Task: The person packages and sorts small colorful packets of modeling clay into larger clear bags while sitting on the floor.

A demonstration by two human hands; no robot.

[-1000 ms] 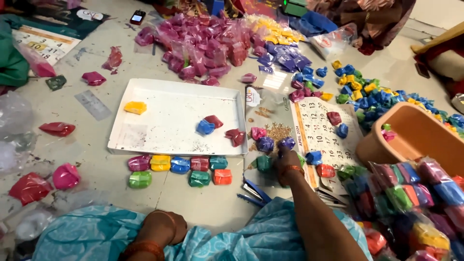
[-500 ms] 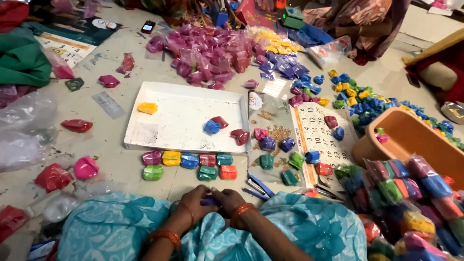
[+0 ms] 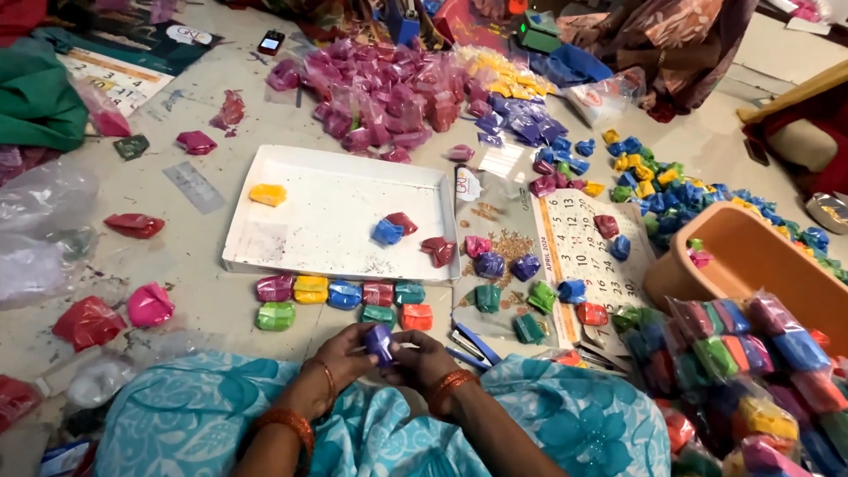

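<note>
Pinching a small purple packet [image 3: 381,340] between both hands: your left hand [image 3: 347,356] and right hand [image 3: 424,362] each clasp it, held over your lap. Just beyond your fingers, rows of coloured packets [image 3: 344,299], then a white tray [image 3: 327,212].

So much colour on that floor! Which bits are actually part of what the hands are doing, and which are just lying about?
In use:
left hand
right hand
purple packet held between them
two rows of coloured packets
white tray

Lying about:
green cloth
phone
calendar sheet
orange tub
</note>
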